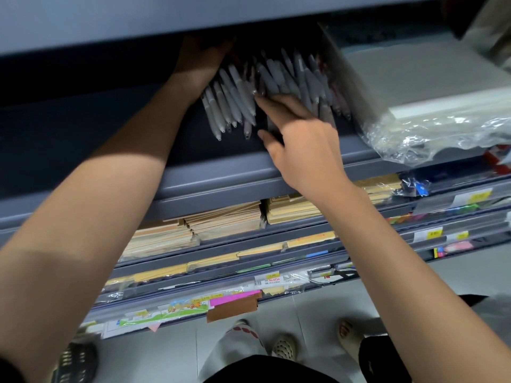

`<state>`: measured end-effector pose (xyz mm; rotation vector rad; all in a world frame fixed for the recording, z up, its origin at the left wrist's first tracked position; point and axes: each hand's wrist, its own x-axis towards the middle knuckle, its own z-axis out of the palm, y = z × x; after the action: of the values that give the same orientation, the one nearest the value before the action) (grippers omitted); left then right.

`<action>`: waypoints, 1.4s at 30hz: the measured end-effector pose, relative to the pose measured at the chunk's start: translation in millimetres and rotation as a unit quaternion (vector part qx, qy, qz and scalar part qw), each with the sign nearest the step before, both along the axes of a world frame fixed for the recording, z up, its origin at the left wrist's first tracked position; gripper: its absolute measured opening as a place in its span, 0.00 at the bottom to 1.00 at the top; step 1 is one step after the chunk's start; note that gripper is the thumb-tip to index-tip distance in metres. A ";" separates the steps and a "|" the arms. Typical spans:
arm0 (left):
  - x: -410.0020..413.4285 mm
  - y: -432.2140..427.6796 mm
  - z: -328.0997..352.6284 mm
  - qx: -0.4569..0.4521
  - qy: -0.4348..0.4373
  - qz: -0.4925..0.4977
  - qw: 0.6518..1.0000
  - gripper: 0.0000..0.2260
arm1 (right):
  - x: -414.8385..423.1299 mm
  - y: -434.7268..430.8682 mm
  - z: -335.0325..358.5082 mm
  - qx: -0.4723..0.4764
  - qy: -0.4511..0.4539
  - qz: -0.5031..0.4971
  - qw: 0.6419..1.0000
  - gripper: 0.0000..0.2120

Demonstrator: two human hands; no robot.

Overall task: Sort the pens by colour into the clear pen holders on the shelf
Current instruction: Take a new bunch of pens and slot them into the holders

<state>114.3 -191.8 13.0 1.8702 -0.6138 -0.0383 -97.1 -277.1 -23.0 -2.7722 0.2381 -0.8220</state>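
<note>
- Head view: the grey pens (249, 100) lie fanned at upper centre on the dark shelf (110, 134); my right hand (301, 136) rests on them, fingers straight and spread
- my left hand (200, 58), just left of the pile, is shadowed; I cannot tell its state
- I judge the pens light, stiff and slippery; pinch one mid-barrel

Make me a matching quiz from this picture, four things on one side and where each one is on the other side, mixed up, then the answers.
1 left hand
2 right hand
3 clear plastic wrap
4 brown envelopes

A tier below the grey pens
B right of the pens
C reaching far back, in shadow
D fingers resting on the pens

Pairs: 1-C, 2-D, 3-B, 4-A
</note>
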 end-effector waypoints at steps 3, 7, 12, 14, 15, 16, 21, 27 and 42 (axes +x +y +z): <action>-3.1 1.3 0.9 0.022 -0.012 -0.013 1.000 0.13 | -0.3 -1.1 0.2 0.015 -0.002 0.011 1.000 0.23; -6.6 0.5 3.2 0.045 -0.026 -0.015 0.999 0.12 | 0.4 -1.7 1.3 -0.002 0.003 0.016 1.000 0.21; -9.0 4.0 6.2 0.091 -0.028 -0.041 0.995 0.16 | -0.7 -0.1 -0.5 0.003 -0.016 0.013 1.000 0.20; -10.8 6.9 5.2 0.122 -0.046 -0.061 0.990 0.17 | -0.1 0.9 -0.3 0.013 -0.021 -0.002 1.000 0.23; -12.1 7.7 5.2 0.131 -0.051 -0.067 0.988 0.16 | 0.3 1.3 -0.1 0.015 -0.016 -0.006 1.000 0.24; -12.9 8.0 5.3 0.139 -0.052 -0.070 0.986 0.16 | 0.7 1.8 -0.4 0.011 -0.011 -0.007 1.000 0.24; -15.9 5.4 6.3 0.130 -0.075 -0.066 0.986 0.14 | -0.3 -0.1 2.7 0.021 0.003 0.019 1.000 0.19; -16.3 2.8 5.0 0.121 -0.080 -0.043 0.989 0.08 | -3.9 1.8 5.6 0.041 0.016 0.035 0.998 0.13; -74.1 13.0 51.4 0.437 0.051 -0.049 0.897 0.23 | 10.9 0.1 9.3 0.063 -0.005 -0.074 0.995 0.12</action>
<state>40.2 -178.8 64.4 2.6742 -0.6746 -0.5590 -86.2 -276.9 -13.6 -2.6556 0.4825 -0.8258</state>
